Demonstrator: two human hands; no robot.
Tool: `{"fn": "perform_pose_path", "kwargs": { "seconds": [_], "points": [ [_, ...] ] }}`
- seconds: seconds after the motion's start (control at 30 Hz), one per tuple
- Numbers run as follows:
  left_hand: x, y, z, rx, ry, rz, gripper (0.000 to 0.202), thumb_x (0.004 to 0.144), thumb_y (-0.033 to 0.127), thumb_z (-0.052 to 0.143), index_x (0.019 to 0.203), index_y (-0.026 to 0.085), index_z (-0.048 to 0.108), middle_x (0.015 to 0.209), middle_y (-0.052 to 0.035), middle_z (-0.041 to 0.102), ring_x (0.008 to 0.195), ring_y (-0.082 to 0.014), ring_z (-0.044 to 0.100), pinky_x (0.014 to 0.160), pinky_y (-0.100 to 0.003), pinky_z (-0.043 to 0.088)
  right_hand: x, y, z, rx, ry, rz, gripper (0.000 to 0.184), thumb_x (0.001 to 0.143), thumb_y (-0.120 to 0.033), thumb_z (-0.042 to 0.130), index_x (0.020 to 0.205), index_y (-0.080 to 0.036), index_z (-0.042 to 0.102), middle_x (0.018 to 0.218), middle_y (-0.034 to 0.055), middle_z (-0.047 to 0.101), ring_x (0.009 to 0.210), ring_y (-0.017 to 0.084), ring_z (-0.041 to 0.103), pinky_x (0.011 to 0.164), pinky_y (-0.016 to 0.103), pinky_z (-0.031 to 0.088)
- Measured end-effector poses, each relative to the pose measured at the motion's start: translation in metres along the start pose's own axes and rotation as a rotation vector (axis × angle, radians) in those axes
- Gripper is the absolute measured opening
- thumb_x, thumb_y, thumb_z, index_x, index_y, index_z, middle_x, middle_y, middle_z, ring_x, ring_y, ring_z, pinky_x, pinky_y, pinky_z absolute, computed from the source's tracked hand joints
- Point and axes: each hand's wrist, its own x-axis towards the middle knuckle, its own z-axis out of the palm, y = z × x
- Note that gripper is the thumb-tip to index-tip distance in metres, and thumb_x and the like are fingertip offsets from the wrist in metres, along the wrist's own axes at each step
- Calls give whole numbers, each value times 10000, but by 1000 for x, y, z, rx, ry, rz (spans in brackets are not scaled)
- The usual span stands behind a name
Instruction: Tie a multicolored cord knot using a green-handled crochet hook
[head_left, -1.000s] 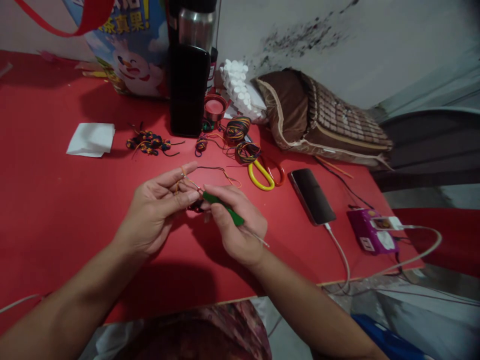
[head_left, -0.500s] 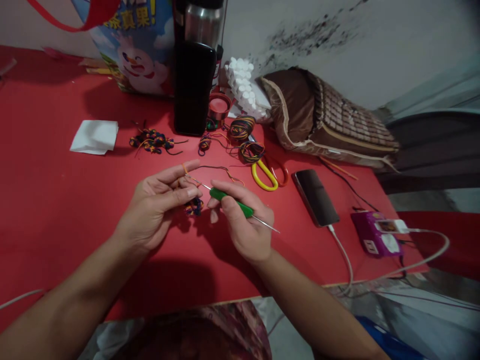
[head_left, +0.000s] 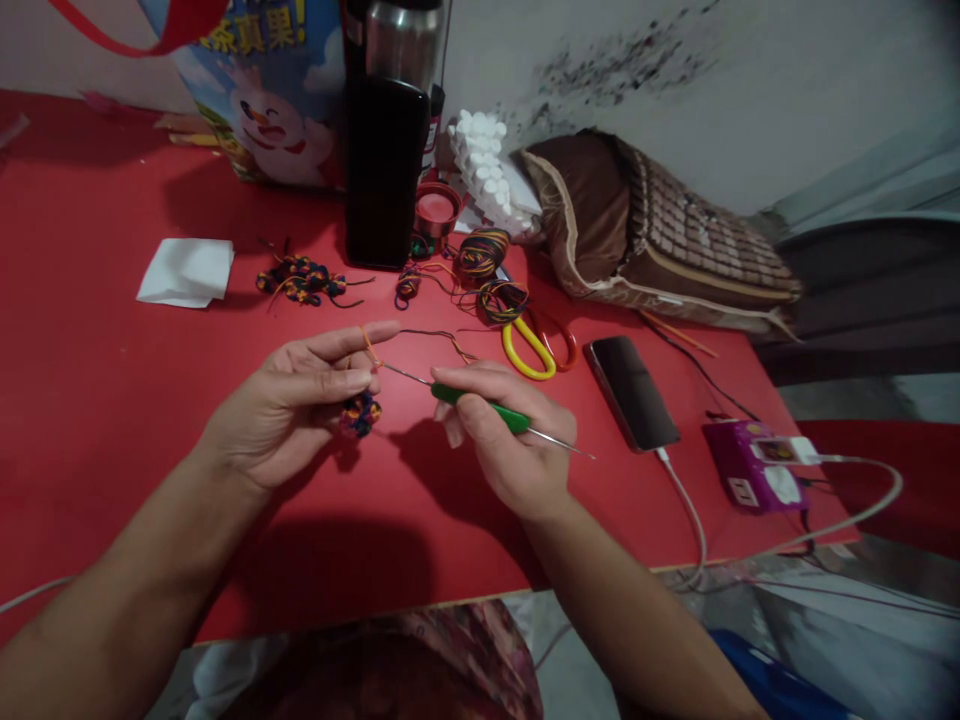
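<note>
My left hand pinches a small multicoloured knotted cord piece between thumb and fingers, and an orange strand runs over its index finger. My right hand grips a green-handled crochet hook whose metal tip points left toward the left fingers. A thin dark and orange cord trails from the fingers across the red table.
Yellow-handled scissors, cord coils, a pile of knotted pieces and a white tissue lie behind the hands. A black flask, phone, purple charger and brown cushion stand around.
My hands have drawn apart: the right hand with the hook has moved right, the left hand slightly left. The knotted piece now hangs clear below the left fingers.
</note>
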Motion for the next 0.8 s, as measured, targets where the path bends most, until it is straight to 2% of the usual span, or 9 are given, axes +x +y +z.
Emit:
{"fn": "perform_pose_path", "kwargs": {
  "seconds": [0.17, 0.3, 0.47, 0.6, 0.67, 0.73, 0.8],
  "points": [
    [2, 0, -6, -56, -16, -105, 492, 556, 47, 845, 1043, 103, 880, 700, -41, 679, 600, -80, 615, 533, -116, 530, 2, 0, -7, 20, -45, -6, 214, 1036, -299, 695, 1188, -305, 844, 704, -2, 737, 559, 142, 632, 686, 362, 594],
    [4, -1, -7, -132, -68, -199, 467, 561, 49, 858, 1025, 101, 879, 652, -40, 665, 587, -87, 616, 512, -116, 524, 2, 2, -11, 92, -62, 26, 206, 1034, -300, 704, 1180, -299, 850, 706, 1, 730, 559, 136, 630, 673, 345, 583],
    [4, 2, -7, -149, -140, -222, 454, 550, 43, 887, 1003, 71, 875, 638, -33, 673, 586, -74, 630, 557, -117, 553, 2, 4, -14, 178, -67, 48, 191, 1006, -318, 744, 1146, -271, 864, 706, 15, 724, 554, 131, 614, 587, 300, 536],
    [2, -2, -5, -62, -124, -125, 430, 559, 57, 927, 985, 100, 889, 675, -28, 709, 572, -80, 662, 526, -116, 544, 3, 6, -12, 345, -74, 151, 182, 995, -332, 754, 1121, -264, 867, 750, 14, 736, 522, 106, 580, 501, 260, 474],
    [1, -8, -2, 8, -97, -28, 439, 573, 67, 951, 1001, 146, 898, 689, -12, 716, 573, -89, 680, 535, -132, 564, 2, 8, -8, 434, -73, 208, 177, 1003, -326, 745, 1125, -267, 860, 760, 3, 743, 500, 86, 560, 492, 245, 459],
    [-1, -15, 1, 70, -50, 109, 438, 613, 83, 963, 1031, 201, 902, 713, 3, 725, 620, -95, 709, 612, -151, 610, 0, 9, -2, 482, -61, 248, 177, 1010, -330, 739, 1137, -273, 849, 754, -6, 743, 504, 78, 556, 505, 237, 463],
    [-2, -20, 3, 134, -15, 190, 412, 676, 123, 963, 1065, 245, 899, 745, 5, 743, 640, -114, 719, 600, -183, 628, -1, 10, 3, 495, -26, 268, 188, 1009, -348, 741, 1153, -274, 837, 769, -7, 747, 514, 79, 557, 517, 240, 476]
  ]
}}
